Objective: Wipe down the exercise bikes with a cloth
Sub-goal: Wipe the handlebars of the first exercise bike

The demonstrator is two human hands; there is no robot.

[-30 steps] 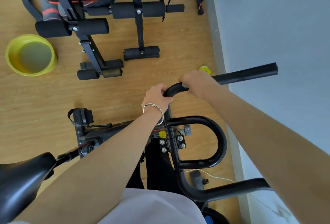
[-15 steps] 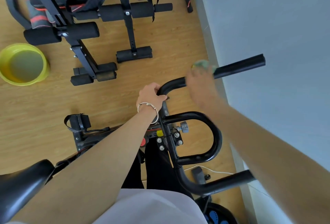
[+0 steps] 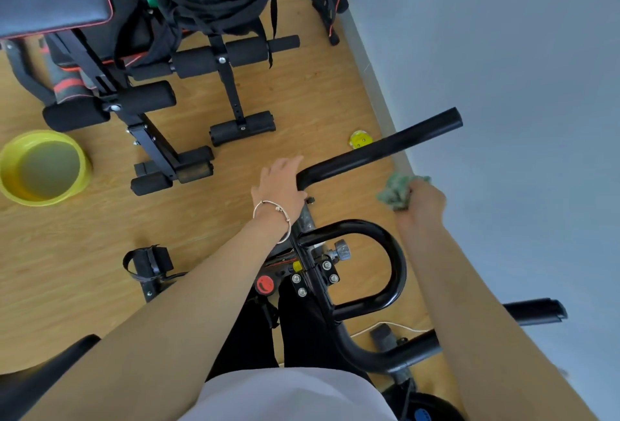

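Observation:
I look down on a black exercise bike with its handlebar (image 3: 379, 149) running up to the right and a looped inner bar (image 3: 392, 253) below it. My left hand (image 3: 280, 185) holds the bend of the handlebar, fingers curled over it. My right hand (image 3: 421, 202) is off the bar, to its right and a little below it, gripping a crumpled green cloth (image 3: 397, 190) that sticks out of the fist. The black saddle (image 3: 40, 373) shows at the lower left.
A black weight bench (image 3: 151, 92) with foam rollers stands on the wooden floor at the upper left, dark clothing draped on it. A yellow basin (image 3: 42, 167) sits at the left edge. A small yellow object (image 3: 360, 138) lies by the grey wall (image 3: 503, 51).
My right hand with the cloth slid along the handlebar, then came off it and dropped to the right. My left hand stayed on the bend. The view shifted slightly.

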